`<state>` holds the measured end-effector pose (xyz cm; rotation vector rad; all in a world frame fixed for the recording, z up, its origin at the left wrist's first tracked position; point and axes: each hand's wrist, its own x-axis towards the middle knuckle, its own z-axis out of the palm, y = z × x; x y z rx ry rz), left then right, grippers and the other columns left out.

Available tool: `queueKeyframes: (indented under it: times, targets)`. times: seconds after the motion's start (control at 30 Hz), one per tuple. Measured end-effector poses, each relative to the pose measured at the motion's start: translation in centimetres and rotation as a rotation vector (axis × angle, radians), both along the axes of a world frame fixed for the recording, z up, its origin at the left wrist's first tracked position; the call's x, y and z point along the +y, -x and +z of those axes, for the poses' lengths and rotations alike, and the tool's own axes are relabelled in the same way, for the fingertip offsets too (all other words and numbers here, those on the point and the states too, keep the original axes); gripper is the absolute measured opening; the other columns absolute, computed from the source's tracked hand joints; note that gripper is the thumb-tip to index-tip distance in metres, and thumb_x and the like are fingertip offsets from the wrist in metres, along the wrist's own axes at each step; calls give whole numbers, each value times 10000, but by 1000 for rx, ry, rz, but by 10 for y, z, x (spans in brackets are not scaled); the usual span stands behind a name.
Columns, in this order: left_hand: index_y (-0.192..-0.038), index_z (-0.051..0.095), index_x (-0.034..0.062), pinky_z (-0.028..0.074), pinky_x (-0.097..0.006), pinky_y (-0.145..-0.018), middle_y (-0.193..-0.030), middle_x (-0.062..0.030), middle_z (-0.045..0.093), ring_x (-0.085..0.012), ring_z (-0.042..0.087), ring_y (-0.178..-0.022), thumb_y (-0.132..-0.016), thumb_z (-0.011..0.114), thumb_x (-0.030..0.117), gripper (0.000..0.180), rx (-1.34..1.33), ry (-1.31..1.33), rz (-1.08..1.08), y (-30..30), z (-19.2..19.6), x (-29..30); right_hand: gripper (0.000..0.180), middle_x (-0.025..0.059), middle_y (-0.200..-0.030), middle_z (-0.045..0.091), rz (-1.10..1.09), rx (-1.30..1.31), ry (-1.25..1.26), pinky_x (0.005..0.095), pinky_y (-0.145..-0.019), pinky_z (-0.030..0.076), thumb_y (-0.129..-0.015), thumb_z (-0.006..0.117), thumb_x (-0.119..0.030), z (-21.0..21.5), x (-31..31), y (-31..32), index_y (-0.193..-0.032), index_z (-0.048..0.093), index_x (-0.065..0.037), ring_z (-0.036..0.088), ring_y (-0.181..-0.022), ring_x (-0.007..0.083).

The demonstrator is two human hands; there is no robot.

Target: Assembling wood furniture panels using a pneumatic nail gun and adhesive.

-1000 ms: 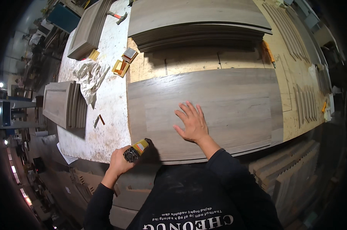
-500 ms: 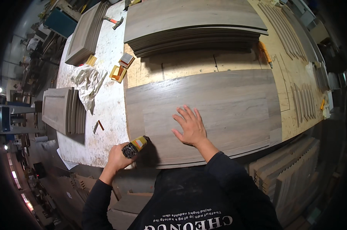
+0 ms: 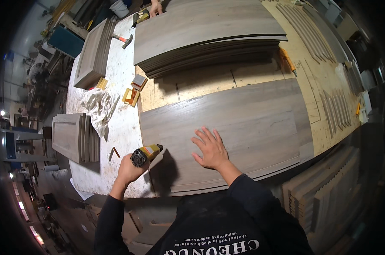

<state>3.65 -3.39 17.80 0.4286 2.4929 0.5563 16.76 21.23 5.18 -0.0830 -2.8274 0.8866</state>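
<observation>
My left hand (image 3: 130, 171) is wrapped round a yellow and black nail gun (image 3: 148, 154), held above the front left corner of a flat grey-brown wood panel (image 3: 252, 114). The gun's nose points right, and its dark shadow falls on the panel. My right hand (image 3: 212, 149) rests on the middle of the panel, palm down with fingers spread, holding nothing. Along the panel's front edge runs a narrow strip (image 3: 239, 179) of the same colour. Beyond the panel lies a stack of similar boards (image 3: 209, 25).
Left are door stacks (image 3: 67, 136), a white cloth (image 3: 99, 108), wood sample blocks (image 3: 132, 97) and a hammer (image 3: 123, 40). Slats (image 3: 335, 110) and an orange-handled tool (image 3: 287, 61) lie right. At the far edge, another person's hand (image 3: 156, 8) is beside a yellow-black tool (image 3: 140, 17).
My left hand has moved the nail gun slightly away from the panel's front edge. Another person's hand has come into view at the far edge. The whole view has shifted a little.
</observation>
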Motion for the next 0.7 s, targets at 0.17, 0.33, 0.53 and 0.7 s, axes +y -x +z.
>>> queueKeyframes:
  times: [0.17, 0.33, 0.53, 0.7]
  targets:
    - [-909, 670, 5, 516, -355, -676, -787, -193, 663, -311, 663, -753, -696, 676, 247, 323, 19, 10, -18, 12, -12, 7, 479, 79, -1350, 433, -11, 15, 8, 491, -1073, 223, -755, 647, -350, -2, -1, 1, -1174, 568, -134, 320, -1310, 282]
    - [-862, 669, 1, 513, -360, -641, -722, -181, 656, -300, 659, -687, -692, 676, 260, 310, -35, 73, -12, 16, -14, 11, 482, 68, -1352, 432, -12, 5, 16, 488, -1075, 221, -756, 648, -356, -1, 0, 1, -1178, 568, -136, 320, -1311, 275]
    - [-823, 664, 1, 510, -369, -623, -690, -181, 646, -306, 653, -657, -681, 674, 258, 293, -73, 87, -18, 13, -14, 12, 492, 80, -1365, 407, 6, -15, 5, 480, -1088, 204, -786, 610, -374, -2, -1, 0, -1206, 547, -126, 291, -1322, 276]
    - [-830, 667, 6, 512, -378, -635, -715, -192, 649, -320, 655, -691, -675, 674, 269, 306, -6, 73, -82, 14, -19, 8, 499, 80, -1369, 404, 9, -24, 2, 480, -1091, 194, -790, 608, -384, -3, 0, 0, -1214, 548, -128, 283, -1327, 272]
